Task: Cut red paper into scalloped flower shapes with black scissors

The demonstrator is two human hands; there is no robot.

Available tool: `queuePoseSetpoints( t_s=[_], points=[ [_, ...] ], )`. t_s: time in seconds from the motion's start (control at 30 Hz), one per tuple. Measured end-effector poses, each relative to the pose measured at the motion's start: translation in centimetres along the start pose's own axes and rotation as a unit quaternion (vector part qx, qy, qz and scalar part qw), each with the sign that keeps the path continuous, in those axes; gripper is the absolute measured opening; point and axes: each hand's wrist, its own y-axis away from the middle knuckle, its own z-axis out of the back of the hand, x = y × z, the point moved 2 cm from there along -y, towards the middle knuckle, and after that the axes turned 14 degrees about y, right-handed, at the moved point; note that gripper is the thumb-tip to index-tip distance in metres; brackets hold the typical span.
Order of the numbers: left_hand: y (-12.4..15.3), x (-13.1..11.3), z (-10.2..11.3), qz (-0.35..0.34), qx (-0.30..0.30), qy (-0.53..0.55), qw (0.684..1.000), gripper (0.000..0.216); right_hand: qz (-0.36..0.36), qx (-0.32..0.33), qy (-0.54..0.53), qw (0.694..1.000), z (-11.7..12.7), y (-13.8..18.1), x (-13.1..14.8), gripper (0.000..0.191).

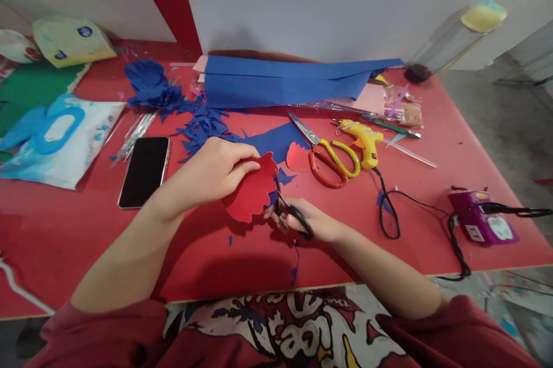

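My left hand (231, 169) pinches a red paper cutout (250, 192) with a scalloped edge, and a bit of blue paper (272, 200) shows along its right side. Around the handles of black-handled scissors (301, 223) my right hand (309, 217) is closed; their blades meet the cutout's right edge. A smaller red scalloped piece (298, 156) lies just beyond, partly over a blue paper strip (274, 142). Blue scraps (285, 177) are scattered close to the blades.
Larger scissors (328, 158) with red and yellow handles lie near a yellow glue gun (365, 137). Its cord trails toward a purple power box (484, 218). A phone (144, 172), a wipes pack (64, 137) and blue paper petals (151, 86) are left. Folded blue sheets (276, 80) lie along the wall.
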Motion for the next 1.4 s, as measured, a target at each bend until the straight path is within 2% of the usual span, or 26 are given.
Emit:
queuePoseSetpoints(
  t_s=[0.5,0.93,1.13,1.4],
  points=[
    [0.05,0.01,0.09,0.037,-0.014,-0.025,0.999,0.028,-0.003,-0.003,-0.011,1.0,-0.12,0.09,-0.33,0.069],
    [-0.14,-0.21,-0.12,0.021,0.007,0.021,1.0,0.025,-0.002,-0.004,-0.002,1.0,-0.09,0.21,0.0,0.07],
    [-0.02,-0.01,-0.18,0.01,0.019,0.016,1.0,0.025,0.043,-0.02,0.038,0.998,0.0,0.15,0.15,0.064],
    [0.08,0.17,-0.2,-0.024,0.03,-0.023,0.999,0.027,0.035,0.001,0.023,0.999,-0.13,0.16,0.15,0.068]
  ],
)
